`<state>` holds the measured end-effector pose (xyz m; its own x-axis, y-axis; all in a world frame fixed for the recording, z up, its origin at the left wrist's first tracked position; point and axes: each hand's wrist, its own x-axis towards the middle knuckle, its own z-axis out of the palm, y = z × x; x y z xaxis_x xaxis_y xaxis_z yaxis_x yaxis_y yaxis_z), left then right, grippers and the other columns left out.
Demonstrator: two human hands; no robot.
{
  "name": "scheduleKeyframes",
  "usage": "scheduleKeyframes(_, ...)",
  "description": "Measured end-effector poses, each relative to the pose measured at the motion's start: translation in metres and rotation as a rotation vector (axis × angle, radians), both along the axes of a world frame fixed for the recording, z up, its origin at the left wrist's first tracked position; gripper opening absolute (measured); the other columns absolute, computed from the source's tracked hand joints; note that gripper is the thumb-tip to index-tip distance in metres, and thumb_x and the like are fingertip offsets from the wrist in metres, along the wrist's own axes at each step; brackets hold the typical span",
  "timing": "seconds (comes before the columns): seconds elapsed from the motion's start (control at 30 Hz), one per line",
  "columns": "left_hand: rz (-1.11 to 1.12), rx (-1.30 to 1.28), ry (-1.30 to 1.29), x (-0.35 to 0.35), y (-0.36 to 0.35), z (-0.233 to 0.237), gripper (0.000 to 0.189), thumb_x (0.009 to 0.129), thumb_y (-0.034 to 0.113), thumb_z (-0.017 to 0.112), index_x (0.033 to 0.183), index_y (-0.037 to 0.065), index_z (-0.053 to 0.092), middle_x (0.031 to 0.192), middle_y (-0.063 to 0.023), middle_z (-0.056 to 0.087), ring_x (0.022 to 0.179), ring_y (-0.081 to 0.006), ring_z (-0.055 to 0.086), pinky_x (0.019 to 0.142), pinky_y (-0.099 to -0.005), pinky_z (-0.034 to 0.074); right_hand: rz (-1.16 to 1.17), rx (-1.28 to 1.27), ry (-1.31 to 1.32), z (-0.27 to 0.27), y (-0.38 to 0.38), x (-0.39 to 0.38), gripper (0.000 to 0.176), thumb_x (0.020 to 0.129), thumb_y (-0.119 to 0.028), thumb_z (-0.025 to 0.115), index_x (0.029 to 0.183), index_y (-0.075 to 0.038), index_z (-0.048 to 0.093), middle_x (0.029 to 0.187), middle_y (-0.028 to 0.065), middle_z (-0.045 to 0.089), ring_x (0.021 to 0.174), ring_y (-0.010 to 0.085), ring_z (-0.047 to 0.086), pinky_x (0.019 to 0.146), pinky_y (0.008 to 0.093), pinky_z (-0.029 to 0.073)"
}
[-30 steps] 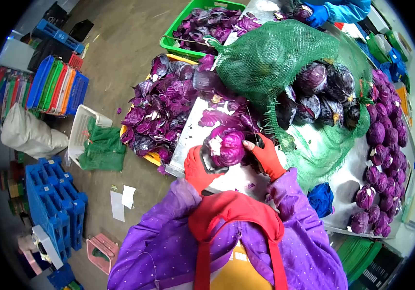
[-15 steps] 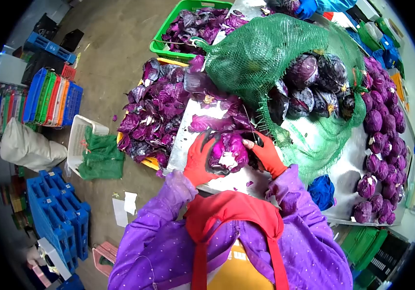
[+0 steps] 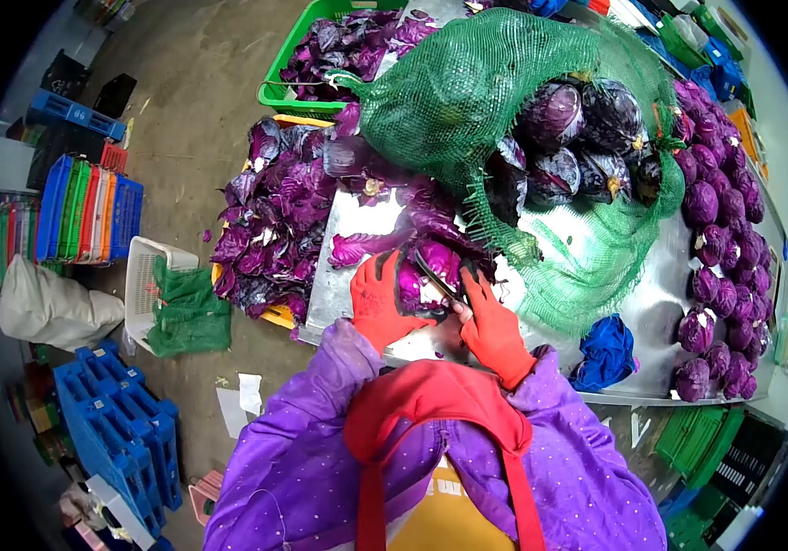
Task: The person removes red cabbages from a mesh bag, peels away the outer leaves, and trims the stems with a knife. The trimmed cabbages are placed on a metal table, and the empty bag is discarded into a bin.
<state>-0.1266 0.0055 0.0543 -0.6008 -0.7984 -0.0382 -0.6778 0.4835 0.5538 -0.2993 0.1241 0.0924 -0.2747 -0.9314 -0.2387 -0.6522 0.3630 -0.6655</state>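
Observation:
A purple cabbage (image 3: pixel 437 265) rests on the metal table (image 3: pixel 350 219) near its front edge. My left hand (image 3: pixel 383 301), in a red and black glove, holds the cabbage from the left. In my right hand (image 3: pixel 486 323), gloved alike, is a knife (image 3: pixel 434 276), its blade lying over the cabbage. Loose purple leaves (image 3: pixel 368 246) lie just beyond. A green mesh bag (image 3: pixel 440 101) spreads over the table, with dark unpeeled cabbages (image 3: pixel 552 115) showing in its opening.
Peeled cabbages (image 3: pixel 708 230) cover the table's right side. A blue cloth (image 3: pixel 605 354) lies at the front edge. A leaf-filled yellow crate (image 3: pixel 276 314) and green crate (image 3: pixel 295 103) stand at the left. Blue pallets (image 3: pixel 118 418) and a white basket (image 3: pixel 144 275) are on the floor.
The knife now shows over the cabbage, and my right hand has turned and closed around its handle. The whole view has shifted slightly, and the co-worker's blue glove is mostly out of view.

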Motion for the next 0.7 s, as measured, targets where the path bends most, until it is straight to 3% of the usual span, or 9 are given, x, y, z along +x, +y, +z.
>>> scheduleKeyframes(0.2, -0.022, 0.108, 0.114, -0.007, -0.008, -0.021, 0.121, 0.049, 0.051, 0.088, 0.142, 0.002, 0.028, 0.139, -0.0191, 0.037, 0.13, -0.036, 0.035, 0.108, -0.0456, 0.028, 0.004, -0.088, 0.055, -0.008, -0.009, -0.007, 0.059, 0.089, -0.023, 0.058, 0.142, -0.011, 0.038, 0.137, 0.0289, 0.044, 0.089, 0.0438, 0.064, 0.07, 0.0439, 0.054)
scheduleKeyframes(0.43, -0.025, 0.157, 0.168, -0.006, -0.013, -0.023, 0.119, 0.049, 0.044, 0.089, 0.142, 0.001, 0.028, 0.137, -0.0192, 0.036, 0.128, -0.0378, 0.035, 0.107, -0.0472, 0.029, 0.021, -0.155, 0.014, -0.015, -0.037, -0.014, 0.049, 0.089, -0.026, 0.059, 0.134, -0.01, 0.044, 0.131, 0.0232, 0.05, 0.081, 0.044, 0.063, 0.068, 0.0466, 0.053)
scheduleKeyframes(0.47, -0.008, 0.14, 0.153, -0.009, -0.01, -0.022, 0.119, 0.049, 0.044, 0.09, 0.141, 0.001, 0.028, 0.137, -0.0193, 0.036, 0.128, -0.038, 0.034, 0.107, -0.0476, 0.029, -0.032, -0.232, 0.045, -0.011, -0.043, -0.012, 0.039, 0.09, -0.026, 0.057, 0.123, -0.006, 0.052, 0.113, 0.0231, 0.059, 0.081, 0.045, 0.062, 0.069, 0.0473, 0.051)
scheduleKeyframes(0.57, -0.009, 0.11, 0.123, -0.011, 0.004, -0.016, 0.121, 0.048, 0.044, 0.09, 0.142, 0.001, 0.028, 0.14, -0.0209, 0.033, 0.13, -0.0395, 0.031, 0.108, -0.05, 0.027, -0.212, -0.012, -0.124, -0.038, -0.066, -0.051, 0.03, 0.091, -0.025, 0.054, 0.108, 0.0, 0.057, 0.09, 0.025, 0.062, 0.083, 0.0463, 0.06, 0.07, 0.0482, 0.048)
scheduleKeyframes(0.6, -0.009, 0.124, 0.134, -0.009, 0.002, -0.017, 0.121, 0.048, 0.044, 0.09, 0.142, 0.001, 0.028, 0.141, -0.0208, 0.033, 0.131, -0.039, 0.031, 0.109, -0.0492, 0.027, -0.223, -0.066, -0.161, -0.034, -0.071, -0.054, 0.031, 0.094, -0.026, 0.05, 0.096, 0.004, 0.057, 0.073, 0.0251, 0.058, 0.076, 0.0434, 0.06, 0.067, 0.0472, 0.046)
scheduleKeyframes(0.7, -0.033, 0.16, 0.216, 0.009, 0.0, -0.035, 0.122, 0.048, 0.045, 0.09, 0.143, 0.001, 0.028, 0.142, -0.0197, 0.036, 0.133, -0.0372, 0.032, 0.111, -0.0466, 0.025, -0.227, -0.139, -0.269, -0.025, -0.072, -0.062, 0.032, 0.096, -0.028, 0.05, 0.095, 0.003, 0.057, 0.074, 0.024, 0.059, 0.066, 0.0373, 0.057, 0.064, 0.045, 0.044)
